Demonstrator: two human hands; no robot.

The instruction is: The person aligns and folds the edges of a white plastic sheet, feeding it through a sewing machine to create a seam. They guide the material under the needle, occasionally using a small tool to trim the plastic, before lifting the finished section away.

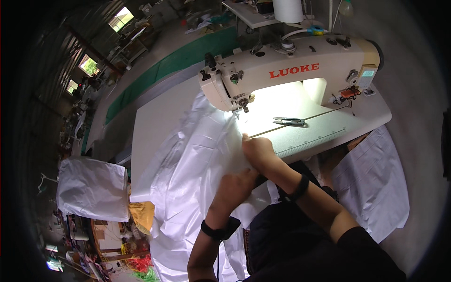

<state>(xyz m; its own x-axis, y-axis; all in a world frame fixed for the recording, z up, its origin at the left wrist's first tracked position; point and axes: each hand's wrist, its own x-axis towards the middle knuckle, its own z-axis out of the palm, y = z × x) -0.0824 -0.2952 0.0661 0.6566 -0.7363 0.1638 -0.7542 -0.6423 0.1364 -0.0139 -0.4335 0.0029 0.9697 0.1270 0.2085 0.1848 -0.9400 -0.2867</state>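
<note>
A long sheet of glossy white fabric (197, 164) runs from under the sewing machine's needle area (238, 112) down over the table's near edge. My right hand (259, 152) is closed, thumb and fingertips pinching the fabric's right edge just in front of the needle. Lower and to its left, my left hand (234, 190) is curled on the same fabric near that edge, close to my right wrist. It looks slightly blurred, and its fingertips are partly hidden. On the lit machine bed, right of the needle, lie small thread snips (290, 121), touched by neither hand.
The white sewing machine (300, 66) arches over the table (152, 124). A cone of white thread (288, 10) stands behind it. More white fabric hangs at the right (373, 183), and a white fabric piece (92, 188) lies at the left beside a yellow-orange piece (142, 216).
</note>
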